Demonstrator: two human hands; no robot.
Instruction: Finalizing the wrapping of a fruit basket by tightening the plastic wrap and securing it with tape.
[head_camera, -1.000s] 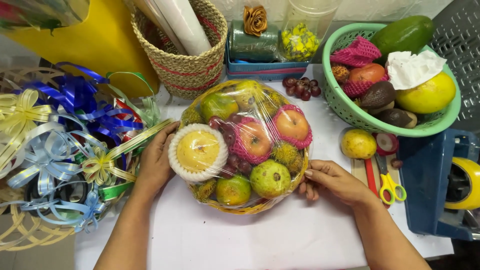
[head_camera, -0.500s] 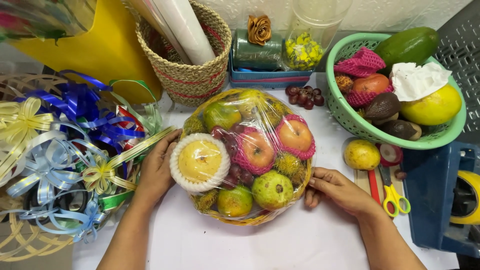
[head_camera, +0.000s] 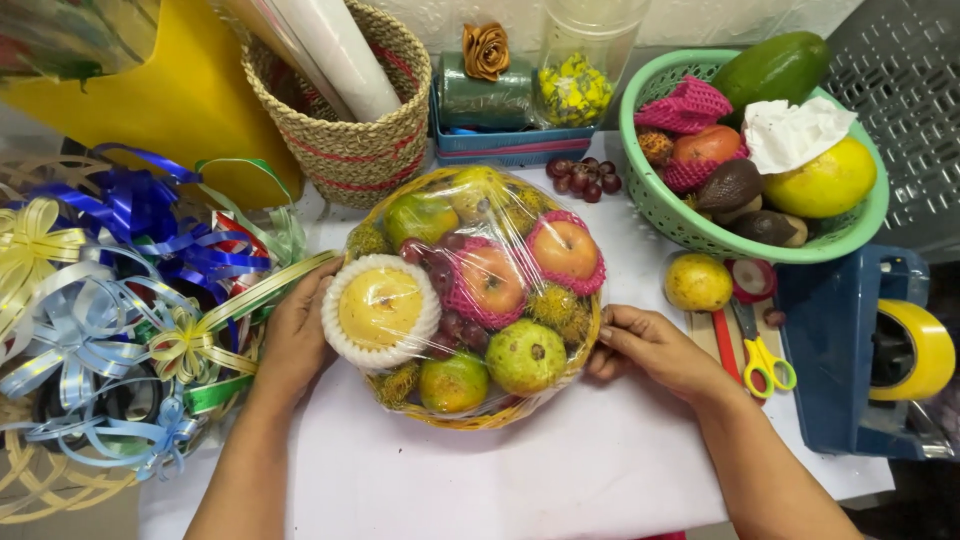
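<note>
A white-covered worktop (head_camera: 560, 470) fills the view, crowded at its edges. In the middle sits a round fruit basket (head_camera: 475, 300) wrapped tight in clear film, the film glossy and creased over the load. Under it show a yellow pear-like fruit in a white foam net at the near left, two reddish apples in pink foam nets, green guavas at the near side, dark grapes through the middle and spiky rambutans tucked along the rim — the yellow woven rim peeks out along the near edge.

The left hand (head_camera: 295, 335) lies flat against the basket's left side, fingers curved round the wrapped edge beside the netted yellow fruit. The right hand (head_camera: 650, 345) presses the right side low down, fingertips touching the film near the rim. Neither grip is closed round anything; both hands are open and cupped, with the basket between them.

To the left lies a heap of ribbon bows (head_camera: 110, 300) in blue, yellow, green and silver. Behind stands a woven basket (head_camera: 345, 140) holding rolls. At the far right a green plastic basket (head_camera: 700, 235) carries loose fruit; below it lie scissors (head_camera: 760, 350) — yellow-handled — beside a blue tape dispenser (head_camera: 860, 350).
</note>
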